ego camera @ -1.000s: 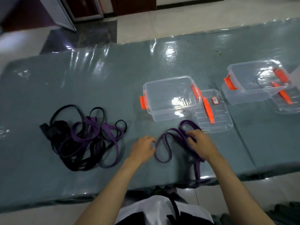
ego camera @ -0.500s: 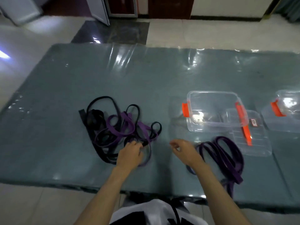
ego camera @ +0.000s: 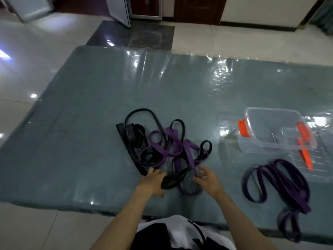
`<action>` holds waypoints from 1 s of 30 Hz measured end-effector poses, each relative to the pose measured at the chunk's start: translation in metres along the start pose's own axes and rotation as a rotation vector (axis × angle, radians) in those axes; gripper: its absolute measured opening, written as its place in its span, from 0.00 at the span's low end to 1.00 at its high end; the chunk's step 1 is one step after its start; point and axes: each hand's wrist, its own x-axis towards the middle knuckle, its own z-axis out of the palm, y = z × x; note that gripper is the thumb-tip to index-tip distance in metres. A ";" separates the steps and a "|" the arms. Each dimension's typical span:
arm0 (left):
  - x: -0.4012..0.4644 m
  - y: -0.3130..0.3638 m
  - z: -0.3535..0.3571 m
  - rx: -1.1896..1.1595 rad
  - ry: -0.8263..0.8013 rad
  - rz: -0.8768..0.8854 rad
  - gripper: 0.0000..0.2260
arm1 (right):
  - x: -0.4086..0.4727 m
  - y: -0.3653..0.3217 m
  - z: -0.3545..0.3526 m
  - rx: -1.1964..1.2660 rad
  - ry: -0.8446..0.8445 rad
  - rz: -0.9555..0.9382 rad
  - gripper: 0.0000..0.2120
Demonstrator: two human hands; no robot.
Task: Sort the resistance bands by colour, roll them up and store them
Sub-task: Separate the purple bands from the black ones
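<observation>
Grey-green cloth under a glossy clear sheet covers the tabletop (ego camera: 90, 123), which fills most of the view. Near the middle of its near edge lies a tangled heap of bands (ego camera: 162, 147), black and purple loops crossing one another. Towards the right edge stands a clear box (ego camera: 273, 130) with orange latches, its lid (ego camera: 306, 165) lying flat just in front of it. Beside the lid, a separate purple band (ego camera: 277, 183) lies in folded loops, one end hanging over the near edge. At the near side of the heap, the left hand (ego camera: 153, 179) holds a black loop with curled fingers, and the right hand (ego camera: 207, 179) pinches a purple strip between thumb and fingers.
</observation>
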 end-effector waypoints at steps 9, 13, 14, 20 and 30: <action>0.014 -0.034 -0.008 0.006 0.426 0.057 0.14 | 0.011 -0.040 -0.029 0.381 0.367 -0.108 0.19; 0.007 -0.061 -0.024 -0.286 0.551 0.070 0.07 | 0.014 -0.053 -0.040 0.280 0.487 -0.193 0.17; 0.005 -0.068 -0.027 -0.344 0.577 0.060 0.05 | 0.015 -0.056 -0.040 0.278 0.526 -0.202 0.16; -0.005 -0.097 -0.040 -0.589 0.755 -0.037 0.09 | 0.019 -0.056 -0.033 0.288 0.624 -0.186 0.14; -0.006 -0.119 -0.057 -0.629 0.590 -0.178 0.12 | 0.044 -0.011 -0.018 -0.243 0.271 0.192 0.23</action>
